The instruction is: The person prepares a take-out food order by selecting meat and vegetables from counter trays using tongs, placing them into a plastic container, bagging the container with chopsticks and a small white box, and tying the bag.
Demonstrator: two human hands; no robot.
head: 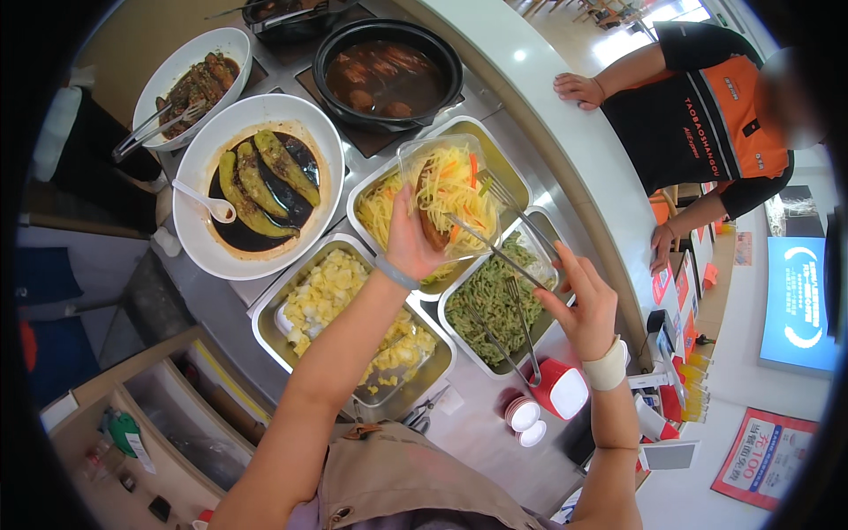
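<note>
My left hand [417, 238] holds a clear plastic container [487, 156] above a steel tray [520, 159] of shredded vegetables. Inside it are yellow shreds with orange strips [454, 182] and a browned piece of food [434, 228]. Metal tongs [497, 248] are gripped in my right hand [583, 305], their tips at the shreds; one tip has a green piece by it. Below, a tray of shredded green food [487, 311] holds a second pair of tongs [507, 338]. Chopped yellow and white food [331, 291] lies in another tray under my left forearm.
A white bowl [192, 245] of green peppers in dark sauce stands left, beside another bowl [149, 86] with tongs. A black pot [324, 73] of braised food is behind. Across the white counter [517, 66] a person [669, 112] rests both hands. Stacked cups [523, 414] stand near a red box [556, 387].
</note>
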